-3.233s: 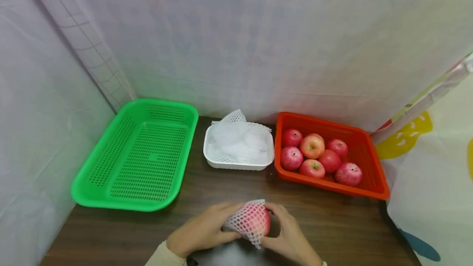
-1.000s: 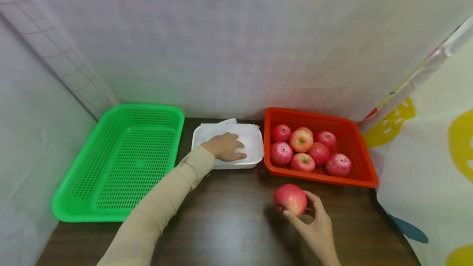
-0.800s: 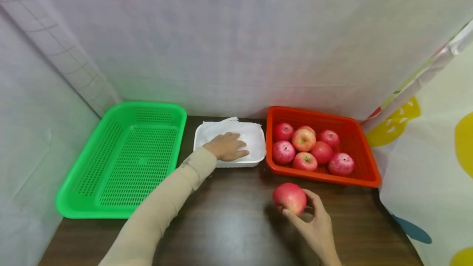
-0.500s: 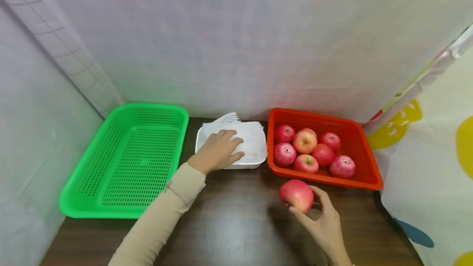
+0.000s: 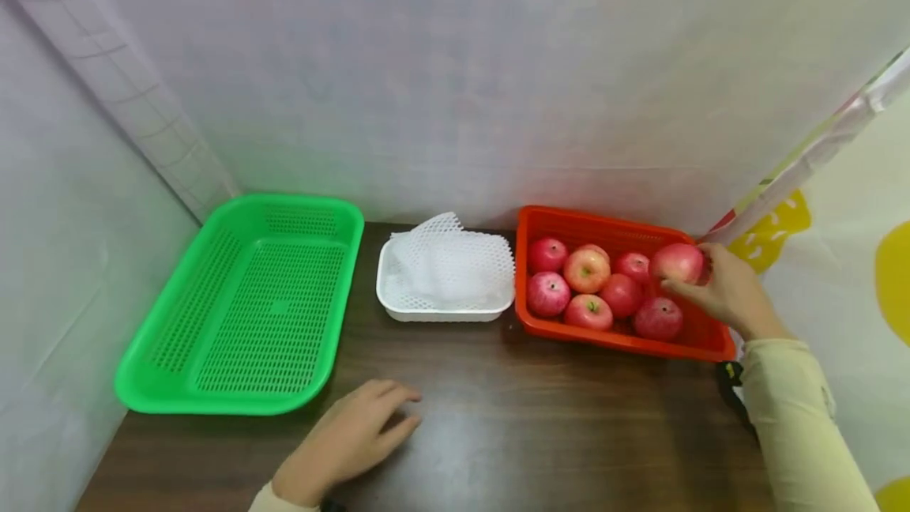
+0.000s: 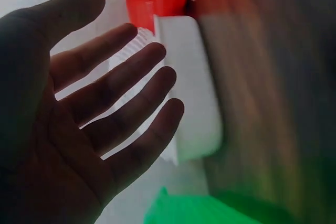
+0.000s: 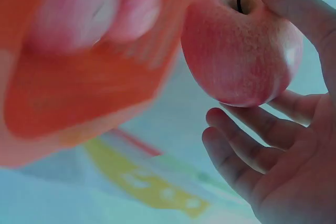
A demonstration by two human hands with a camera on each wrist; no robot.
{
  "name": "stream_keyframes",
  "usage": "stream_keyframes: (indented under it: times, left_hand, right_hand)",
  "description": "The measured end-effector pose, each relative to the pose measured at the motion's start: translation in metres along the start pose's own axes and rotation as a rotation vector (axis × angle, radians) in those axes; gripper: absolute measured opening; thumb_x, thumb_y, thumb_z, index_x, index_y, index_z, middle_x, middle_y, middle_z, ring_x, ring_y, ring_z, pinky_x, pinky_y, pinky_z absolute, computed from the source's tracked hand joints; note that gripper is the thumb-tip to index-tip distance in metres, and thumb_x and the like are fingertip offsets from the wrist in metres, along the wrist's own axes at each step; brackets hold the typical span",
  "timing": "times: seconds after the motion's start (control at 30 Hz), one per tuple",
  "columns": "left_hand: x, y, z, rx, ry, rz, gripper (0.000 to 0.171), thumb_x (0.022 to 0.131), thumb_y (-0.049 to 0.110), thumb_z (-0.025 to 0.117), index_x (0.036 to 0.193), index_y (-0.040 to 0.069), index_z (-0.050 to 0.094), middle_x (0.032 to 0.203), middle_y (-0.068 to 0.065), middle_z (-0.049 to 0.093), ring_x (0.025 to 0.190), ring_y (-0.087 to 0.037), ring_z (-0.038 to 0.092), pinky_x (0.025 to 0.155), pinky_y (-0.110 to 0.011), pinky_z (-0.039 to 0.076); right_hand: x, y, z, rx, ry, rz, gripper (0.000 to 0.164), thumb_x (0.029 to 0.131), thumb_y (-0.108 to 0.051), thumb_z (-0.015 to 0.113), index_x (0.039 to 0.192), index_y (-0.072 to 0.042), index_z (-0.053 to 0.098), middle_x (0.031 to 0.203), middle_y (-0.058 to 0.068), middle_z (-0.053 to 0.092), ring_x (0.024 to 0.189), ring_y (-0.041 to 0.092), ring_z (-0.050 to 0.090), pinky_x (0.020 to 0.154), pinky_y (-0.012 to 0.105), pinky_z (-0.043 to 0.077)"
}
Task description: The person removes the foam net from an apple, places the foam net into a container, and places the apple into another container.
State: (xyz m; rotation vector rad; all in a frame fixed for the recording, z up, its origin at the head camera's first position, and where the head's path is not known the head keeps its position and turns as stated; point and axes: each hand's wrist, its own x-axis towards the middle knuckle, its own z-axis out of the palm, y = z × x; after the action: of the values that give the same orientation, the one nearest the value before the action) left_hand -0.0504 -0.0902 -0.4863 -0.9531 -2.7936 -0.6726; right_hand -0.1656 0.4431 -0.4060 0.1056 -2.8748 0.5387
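Observation:
My right hand [image 5: 725,291] grips a red apple [image 5: 677,264] over the right end of the red basket [image 5: 640,346]. In the right wrist view the thumb lies by the stem of this apple [image 7: 241,45] and the fingers curve beneath it. Several other apples [image 5: 587,270] sit in the basket below and to the left. My left hand [image 5: 351,437] holds nothing and hovers over the front of the table, fingers loosely extended. The left wrist view shows its palm [image 6: 68,124] with the fingers spread.
A white tray [image 5: 444,314] with white foam net sleeves [image 5: 455,263] stands at the back middle, touching or close to the red basket. On the left lies a green basket [image 5: 284,404] with nothing in it. White sheeting [image 5: 455,85] walls the table's back and sides.
The net sleeve came off the apple earlier. My left hand has since left the white tray and drawn back toward the front. My right hand has carried the apple up over the red basket.

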Motion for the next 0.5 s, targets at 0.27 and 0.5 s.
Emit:
stream_keyframes:
  times: [0.27,0.5]
  left_hand:
    - [-0.021,0.000,0.007,-0.106,-0.079,-0.093,0.026,0.096,0.032,0.067,0.116,0.017,0.072,0.114,0.007,0.068,0.106,-0.015,0.063,0.087,-0.040,0.054]
    - [-0.019,0.001,0.010,-0.093,-0.010,-0.028,0.022,0.094,0.029,0.070,0.113,0.017,0.072,0.111,0.007,0.068,0.104,-0.013,0.064,0.087,-0.038,0.054]
  right_hand:
    - [0.028,0.067,0.010,-0.091,-0.287,0.101,0.087,0.082,-0.051,0.078,0.123,0.017,0.043,0.105,0.035,0.059,0.093,0.052,0.057,0.081,0.064,0.045]
    - [0.030,0.068,0.017,-0.135,-0.290,0.053,0.083,0.081,-0.043,0.079,0.122,0.019,0.043,0.103,0.037,0.058,0.092,0.054,0.057,0.083,0.065,0.044]
